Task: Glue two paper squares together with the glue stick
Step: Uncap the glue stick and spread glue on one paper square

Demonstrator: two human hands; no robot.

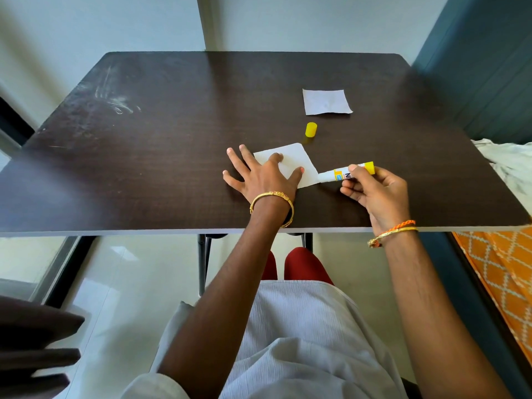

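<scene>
Two paper squares lie apart: the near square [290,165] is pinned flat under the left hand's [260,175] spread fingers so it cannot slide, while the right hand [374,191] grips the uncapped glue stick [345,173] at its 4 o'clock corner (spare square [326,101] waits at 1 o'clock).

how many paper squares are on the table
2. One square lies near the front under the left hand, with the glue stick at its right corner. The other square lies farther back, beyond the yellow cap.

yellow cap [311,130] between paper squares [326,101], table [144,168] left open
</scene>
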